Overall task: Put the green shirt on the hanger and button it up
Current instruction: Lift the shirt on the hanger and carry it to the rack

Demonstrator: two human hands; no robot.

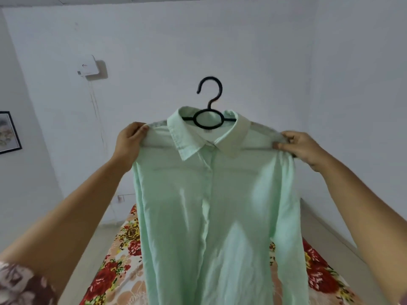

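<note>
Hanging in mid-air, the green shirt (211, 205) sits on a black hanger (210, 100), with its front edges meeting along the placket. The left hand (132, 137) grips one shoulder edge with curled fingers, and the right hand (301, 146) pinches the other. The hanger's hook touches nothing. Bare white wall (220, 40) stands behind and to both sides. A floral bed sheet (123, 249) lies behind the shirt's lower part.

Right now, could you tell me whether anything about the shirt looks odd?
Nothing is badly off. The green shirt sits squarely on the hanger, the left hand and right hand gripping its shoulders. Only the collar wing nearer the right hand looks cream, not green; possibly lighting.
</note>
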